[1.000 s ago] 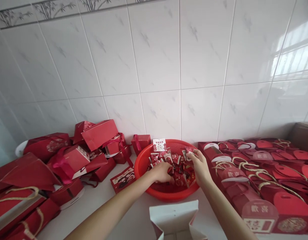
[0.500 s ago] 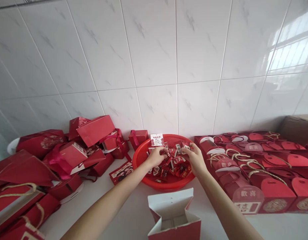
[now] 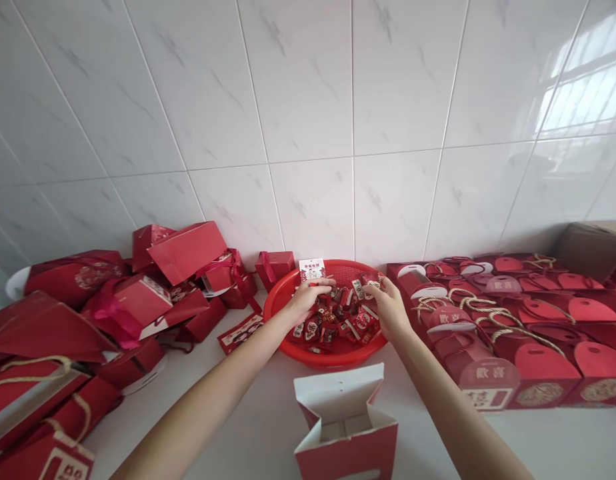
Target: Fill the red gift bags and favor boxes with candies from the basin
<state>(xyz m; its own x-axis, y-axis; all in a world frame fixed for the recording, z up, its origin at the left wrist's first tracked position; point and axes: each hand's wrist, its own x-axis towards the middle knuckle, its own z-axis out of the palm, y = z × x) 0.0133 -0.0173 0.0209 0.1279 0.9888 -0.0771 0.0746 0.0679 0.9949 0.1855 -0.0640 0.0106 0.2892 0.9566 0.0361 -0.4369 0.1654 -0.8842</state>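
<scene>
A red oval basket point(image 3: 333, 360) holds wrapped candies point(image 3: 328, 327) in red, white and gold. Over its left part is my left hand point(image 3: 308, 298), its fingers bent near a white-and-red packet point(image 3: 313, 269); whether anything is between them cannot be made out. At the basket's right side my right hand point(image 3: 388, 303) pinches small wrapped candies point(image 3: 367, 289). An upright red paper box point(image 3: 348, 457) with a white inside stands open in front of the basket, between my forearms, and no hand touches it.
Red gift boxes with ribbons and cords point(image 3: 138, 310) are piled at the left. Rows of closed red boxes with rope handles point(image 3: 545, 377) stand at the right. A brown carton point(image 3: 593, 250) is at the far right, and a tiled wall point(image 3: 308, 100) rises behind.
My left hand has lifted slightly and moved left from the candies, its fingers straighter. My right hand stays at the basket's right side. The whole view has shifted a little.
</scene>
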